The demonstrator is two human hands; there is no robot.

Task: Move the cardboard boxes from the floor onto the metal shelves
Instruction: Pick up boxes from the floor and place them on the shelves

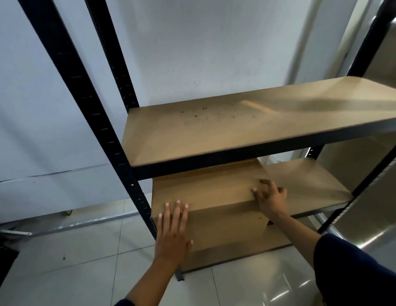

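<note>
Setting: white wall (pixel 214 51) behind, pale glossy tiled floor (pixel 71 272) below. A black-framed metal shelving unit (pixel 104 133) is seen with tan board decks. The upper shelf (pixel 236 124) is bare apart from a few dark specks.

Position of task object: one cardboard box (pixel 210 195) is seated on the middle shelf (pixel 307 184), at its left end, close beside the front-left upright. Its top passes under the beam of the upper shelf. The front face appears to overhang the shelf's front edge somewhat, so the box is judged not fully pushed home. Below it the bottom shelf (pixel 225 252) is visible.

Orientation: the box's long axis is judged to run left-right, along the shelf; its broad front face points toward the person.

Hands: the left hand (pixel 172 230) is laid flat, fingers spread, on the front face near the box's front-left top edge. The right hand (pixel 270 197) is curled over the front-right top corner, fingers bent onto the top and right side. Both are in contact; neither is pinching.

Governing relation: the box lies directly ahead of both hands, with free shelf depth behind it. A push straight back, away from the person, is judged the remaining move. The left palm is better placed to drive; the right hand is placed to steer the corner.

No further boxes are visible on the floor.
</note>
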